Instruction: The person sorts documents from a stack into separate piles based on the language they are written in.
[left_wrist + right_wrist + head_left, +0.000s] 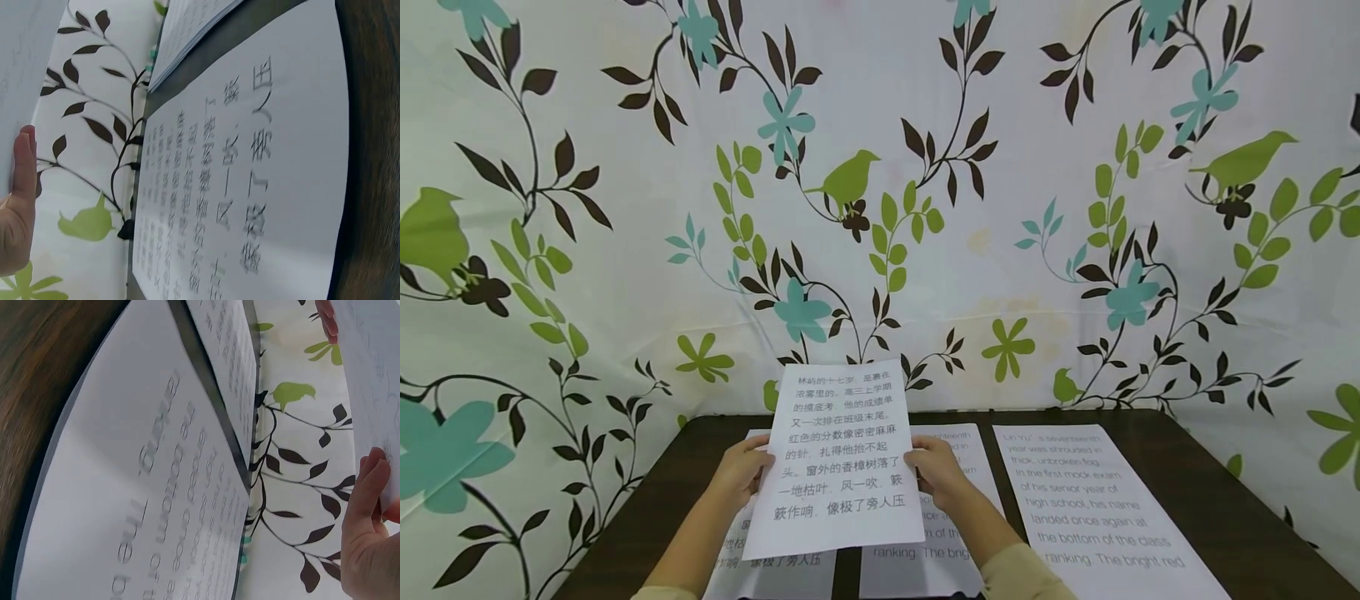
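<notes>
A white sheet of paper (pixel 842 458) printed with Chinese text is held up above the table, its face toward the head camera. My left hand (pixel 743 471) pinches its left edge. At the opposite edge, my right hand (pixel 942 473) grips the sheet between thumb and fingers. In the left wrist view the left hand (pixel 19 206) shows at the far left; the right wrist view has the right hand (pixel 369 531) at the lower right, fingers behind the paper. Beneath the raised sheet lies another Chinese page (pixel 287 156), partly hidden in the head view.
On the dark wooden table (pixel 655 500), an English page (pixel 925 567) lies partly behind the held sheet and right arm. Another English page (pixel 1097 508) lies farther right. A patterned cloth (pixel 925 250) with birds and leaves hangs behind the table.
</notes>
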{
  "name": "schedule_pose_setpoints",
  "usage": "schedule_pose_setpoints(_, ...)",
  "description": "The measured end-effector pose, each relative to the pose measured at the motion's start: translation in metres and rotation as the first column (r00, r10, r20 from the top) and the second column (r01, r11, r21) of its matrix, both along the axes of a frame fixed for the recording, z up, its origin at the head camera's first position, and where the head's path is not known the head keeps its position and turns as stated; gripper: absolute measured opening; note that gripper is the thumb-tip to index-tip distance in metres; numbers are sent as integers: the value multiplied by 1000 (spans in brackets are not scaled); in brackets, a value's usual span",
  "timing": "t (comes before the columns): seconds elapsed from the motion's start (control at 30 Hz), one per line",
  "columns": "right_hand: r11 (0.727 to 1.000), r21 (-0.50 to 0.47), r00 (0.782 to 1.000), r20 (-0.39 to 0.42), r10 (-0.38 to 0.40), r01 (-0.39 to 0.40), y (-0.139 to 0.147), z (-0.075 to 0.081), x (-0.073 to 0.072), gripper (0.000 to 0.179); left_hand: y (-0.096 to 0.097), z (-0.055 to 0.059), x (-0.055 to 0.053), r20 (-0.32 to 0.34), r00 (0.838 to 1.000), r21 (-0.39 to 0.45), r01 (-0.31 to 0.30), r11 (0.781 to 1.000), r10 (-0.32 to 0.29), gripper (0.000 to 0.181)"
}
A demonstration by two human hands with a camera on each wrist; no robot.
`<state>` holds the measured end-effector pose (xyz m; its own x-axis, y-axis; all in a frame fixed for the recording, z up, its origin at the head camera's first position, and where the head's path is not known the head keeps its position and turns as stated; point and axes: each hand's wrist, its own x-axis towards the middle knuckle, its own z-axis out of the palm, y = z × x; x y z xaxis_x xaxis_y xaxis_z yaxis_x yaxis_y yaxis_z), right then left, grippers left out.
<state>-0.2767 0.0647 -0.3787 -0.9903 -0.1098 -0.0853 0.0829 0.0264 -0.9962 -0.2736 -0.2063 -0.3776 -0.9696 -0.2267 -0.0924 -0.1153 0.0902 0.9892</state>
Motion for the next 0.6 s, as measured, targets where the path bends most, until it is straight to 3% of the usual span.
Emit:
schedule_pose_setpoints(0.33,997,-75,1000,3,26,-25,-28,2,2,31,-28,7,7,-12,1000,-33,-7,999,6,43)
schedule_pose_setpoints(0.6,994,-86,997,-16,71,-72,-41,1,9,35,-47,5,8,24,1000,-51,-15,999,16,40)
